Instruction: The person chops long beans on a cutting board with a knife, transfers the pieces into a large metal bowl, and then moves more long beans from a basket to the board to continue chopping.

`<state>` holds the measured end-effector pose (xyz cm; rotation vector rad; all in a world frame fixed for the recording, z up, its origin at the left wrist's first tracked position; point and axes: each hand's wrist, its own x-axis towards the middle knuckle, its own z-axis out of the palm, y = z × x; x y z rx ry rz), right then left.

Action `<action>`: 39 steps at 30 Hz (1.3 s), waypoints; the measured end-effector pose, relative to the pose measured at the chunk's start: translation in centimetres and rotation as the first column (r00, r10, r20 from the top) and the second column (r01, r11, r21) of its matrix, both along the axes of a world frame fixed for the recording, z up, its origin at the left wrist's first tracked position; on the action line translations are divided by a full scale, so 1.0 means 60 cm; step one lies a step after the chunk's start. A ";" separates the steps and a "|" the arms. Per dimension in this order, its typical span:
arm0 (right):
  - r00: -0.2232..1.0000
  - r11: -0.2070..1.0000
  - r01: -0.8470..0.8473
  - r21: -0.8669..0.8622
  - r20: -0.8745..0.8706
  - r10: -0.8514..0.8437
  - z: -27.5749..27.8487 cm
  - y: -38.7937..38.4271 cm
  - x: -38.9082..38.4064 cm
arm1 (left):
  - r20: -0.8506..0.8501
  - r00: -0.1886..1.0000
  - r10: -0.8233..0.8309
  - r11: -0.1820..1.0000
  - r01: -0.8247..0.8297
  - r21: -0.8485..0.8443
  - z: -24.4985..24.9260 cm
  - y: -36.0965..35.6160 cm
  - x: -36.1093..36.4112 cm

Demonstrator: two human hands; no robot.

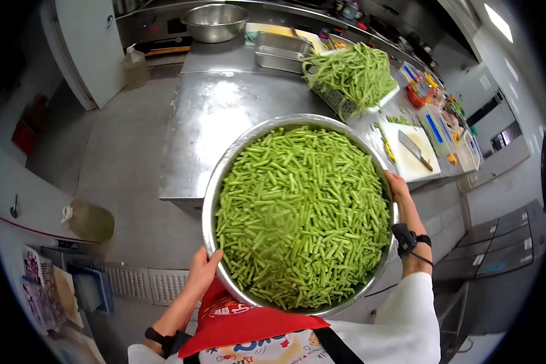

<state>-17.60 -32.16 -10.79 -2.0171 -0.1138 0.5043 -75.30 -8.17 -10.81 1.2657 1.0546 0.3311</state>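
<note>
A large steel bowl point(209, 209), held up in front of my body, is filled nearly to the rim with short pieces of cut green beans point(303, 218). My left hand point(202, 271) grips the rim at the lower left, with its thumb over the edge. On the right side, my right hand point(398, 187) holds the rim as well, its fingers partly hidden behind the bowl. Beyond the bowl, long whole green beans point(355, 76) are heaped in a basket point(332, 100). A knife point(414, 149) lies on a white cutting board point(399, 165) near my right hand.
The steel worktable point(209, 121) stands ahead, partly behind the bowl. On it are a rectangular steel pan point(280, 53) and another steel bowl point(215, 24). Plastic containers point(437, 130) line the right side. Two jugs stand at left, one near point(90, 219), one far point(134, 68).
</note>
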 end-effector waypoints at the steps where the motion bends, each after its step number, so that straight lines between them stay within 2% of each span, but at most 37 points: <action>1: 1.000 0.999 0.016 -0.050 -0.018 -0.017 -0.002 -0.011 0.003 | 0.005 1.000 -0.004 0.997 0.005 -0.080 -0.016 0.005 -0.003; 3: 0.993 0.984 -0.087 -0.154 0.065 0.098 0.011 -0.007 0.016 | 0.015 1.000 0.010 0.994 -0.008 -0.112 -0.008 0.020 0.006; 4: 0.988 0.976 -0.156 -0.151 -0.006 0.157 0.006 0.038 0.056 | 0.023 0.998 0.059 0.994 -0.056 -0.097 0.001 -0.002 0.002; 5: 0.983 0.980 -0.180 -0.086 0.013 0.182 0.029 0.078 0.050 | 0.038 0.993 0.115 0.989 -0.111 -0.097 0.006 -0.015 0.006; 6: 0.967 0.966 -0.200 -0.164 0.129 0.221 0.035 0.110 0.056 | 0.058 0.984 0.168 0.982 -0.161 -0.100 0.010 -0.023 0.018; 7: 0.938 0.941 -0.275 -0.199 0.161 0.308 0.013 0.142 0.096 | 0.074 0.970 0.231 0.969 -0.223 -0.103 0.014 -0.035 0.027; 10: 0.921 0.915 -0.364 -0.173 0.080 0.382 -0.003 0.255 0.113 | 0.149 0.899 0.411 0.912 -0.404 -0.072 -0.005 -0.064 0.044; 12: 0.937 0.943 -0.301 -0.140 0.142 0.320 0.013 0.281 0.099 | 0.295 0.812 0.504 0.847 -0.531 0.016 -0.021 -0.103 0.053; 13: 0.936 0.931 -0.340 -0.135 0.042 0.349 0.029 0.297 0.110 | 0.309 0.796 0.521 0.828 -0.559 0.042 -0.016 -0.111 0.063; 14: 0.926 0.922 -0.372 -0.108 0.016 0.376 0.032 0.314 0.118 | 0.309 0.790 0.530 0.825 -0.565 0.028 -0.019 -0.114 0.066; 16: 0.904 0.902 -0.427 -0.067 -0.016 0.426 0.039 0.324 0.128 | 0.311 0.788 0.531 0.828 -0.560 0.004 -0.017 -0.122 0.062; 19: 0.848 0.848 -0.529 0.023 -0.013 0.529 0.043 0.313 0.108 | 0.269 0.792 0.548 0.806 -0.586 0.082 -0.019 -0.113 0.058; 22: 0.783 0.778 -0.577 0.248 -0.104 0.614 0.036 0.279 0.108 | 0.239 0.834 0.497 0.821 -0.541 0.182 -0.054 -0.096 0.045; 24: 0.762 0.752 -0.569 0.332 -0.130 0.634 0.046 0.243 0.097 | 0.210 0.884 0.417 0.847 -0.462 0.262 -0.087 -0.060 0.023; 26: 0.766 0.733 -0.570 0.370 -0.082 0.637 0.064 0.209 0.081 | 0.155 0.904 0.398 0.854 -0.427 0.299 -0.057 -0.016 0.029; 28: 0.778 0.711 -0.550 0.439 -0.040 0.627 0.067 0.166 0.062 | 0.101 0.926 0.365 0.857 -0.376 0.351 -0.077 0.060 0.020; 29: 0.803 0.749 -0.516 0.417 -0.069 0.592 0.057 0.144 0.067 | 0.087 0.928 0.362 0.851 -0.368 0.374 -0.083 0.090 0.022; 30: 0.753 0.694 -0.624 0.358 0.040 0.657 0.056 0.106 0.055 | 0.075 0.931 0.358 0.845 -0.357 0.398 -0.087 0.118 0.026; 31: 0.768 0.736 -0.634 0.238 0.084 0.634 0.072 0.067 0.015 | 0.051 0.943 0.330 0.850 -0.320 0.418 -0.084 0.141 0.029; 32: 0.737 0.704 -0.674 0.224 0.147 0.660 0.044 0.025 0.008 | 0.063 0.946 0.317 0.852 -0.313 0.419 -0.094 0.162 0.034; 33: 0.733 0.727 -0.673 0.137 0.250 0.632 0.042 -0.011 -0.036 | 0.092 0.951 0.295 0.859 -0.306 0.410 -0.100 0.175 0.036; 35: 0.788 0.763 -0.612 0.206 0.242 0.567 0.005 -0.065 -0.119 | 0.134 0.957 0.255 0.872 -0.288 0.397 -0.110 0.200 0.038; 36: 0.773 0.765 -0.622 0.168 0.283 0.567 -0.025 -0.085 -0.156 | 0.141 0.962 0.235 0.879 -0.273 0.391 -0.116 0.209 0.035; 38: 0.812 0.815 -0.542 0.207 0.379 0.444 -0.027 -0.086 -0.250 | 0.109 0.982 0.153 0.900 -0.184 0.395 -0.106 0.218 0.033; 39: 0.849 0.826 -0.489 0.280 0.371 0.376 -0.032 -0.076 -0.259 | 0.104 0.984 0.146 0.897 -0.176 0.405 -0.103 0.219 0.034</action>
